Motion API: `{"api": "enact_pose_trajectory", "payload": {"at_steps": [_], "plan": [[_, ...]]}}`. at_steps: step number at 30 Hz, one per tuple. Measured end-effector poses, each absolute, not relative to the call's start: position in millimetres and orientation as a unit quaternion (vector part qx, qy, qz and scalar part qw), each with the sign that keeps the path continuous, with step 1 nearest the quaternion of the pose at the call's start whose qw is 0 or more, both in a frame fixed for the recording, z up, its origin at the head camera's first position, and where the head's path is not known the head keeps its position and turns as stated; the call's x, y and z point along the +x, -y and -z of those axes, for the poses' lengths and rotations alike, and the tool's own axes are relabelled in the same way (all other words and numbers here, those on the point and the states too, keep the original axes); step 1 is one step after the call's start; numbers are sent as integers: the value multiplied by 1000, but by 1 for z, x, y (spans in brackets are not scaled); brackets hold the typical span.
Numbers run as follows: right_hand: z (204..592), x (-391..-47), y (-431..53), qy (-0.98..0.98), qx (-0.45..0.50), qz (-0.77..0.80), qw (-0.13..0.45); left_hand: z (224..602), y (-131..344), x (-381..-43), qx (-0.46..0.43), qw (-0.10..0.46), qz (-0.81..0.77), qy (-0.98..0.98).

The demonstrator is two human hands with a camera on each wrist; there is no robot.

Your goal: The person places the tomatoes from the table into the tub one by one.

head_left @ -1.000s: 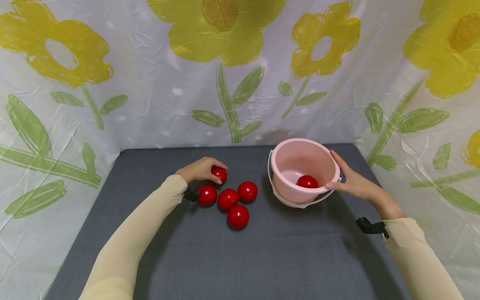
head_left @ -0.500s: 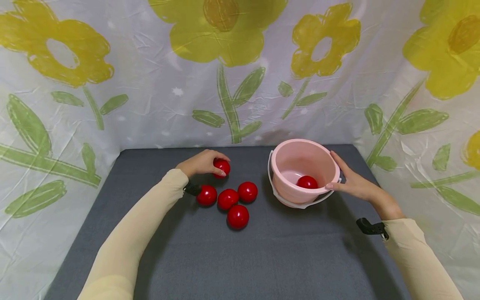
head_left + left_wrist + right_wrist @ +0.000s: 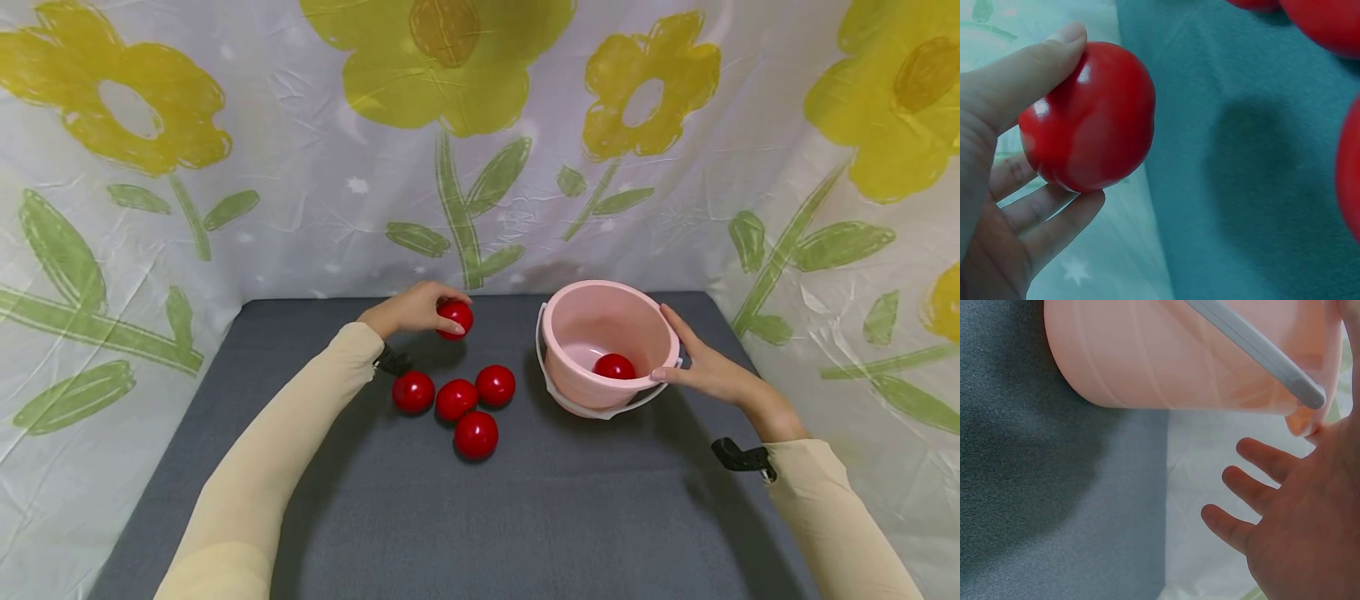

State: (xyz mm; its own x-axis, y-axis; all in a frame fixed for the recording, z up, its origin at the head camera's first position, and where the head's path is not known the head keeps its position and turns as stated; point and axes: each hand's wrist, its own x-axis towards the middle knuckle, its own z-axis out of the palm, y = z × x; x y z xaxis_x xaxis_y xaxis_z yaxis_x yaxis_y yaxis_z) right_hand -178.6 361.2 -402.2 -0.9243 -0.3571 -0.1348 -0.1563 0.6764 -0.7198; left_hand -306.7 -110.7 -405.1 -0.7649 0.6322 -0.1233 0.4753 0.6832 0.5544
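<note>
My left hand (image 3: 411,310) grips a glossy, slightly uneven red ball (image 3: 455,320) between thumb and fingers, held above the far part of the table. In the left wrist view the thumb lies across the top of this ball (image 3: 1094,119) and the fingertips sit under it. At the right, the rim of a pink bucket (image 3: 581,385) is pinched by thumb and forefinger of my right hand (image 3: 708,367). The right wrist view shows its other fingers (image 3: 1250,487) spread apart from the bucket wall (image 3: 1147,356). One red ball (image 3: 614,366) lies inside the bucket.
Several more red balls (image 3: 456,400) lie clustered on the dark grey tabletop (image 3: 525,533), left of the bucket. A white handle (image 3: 577,408) hangs down around the bucket's front. A flower-printed curtain (image 3: 337,183) stands behind and along both sides of the table.
My left hand has lifted the red ball off the table and carried it away from me and slightly right. My right hand and the bucket have stayed in place.
</note>
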Motion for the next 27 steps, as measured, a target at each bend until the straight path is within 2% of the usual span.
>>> {"api": "enact_pose_trajectory", "payload": {"at_steps": [27], "plan": [[402, -179, -361, -905, -140, 378, 135, 339, 69, -320, 342, 108, -242, -902]]}}
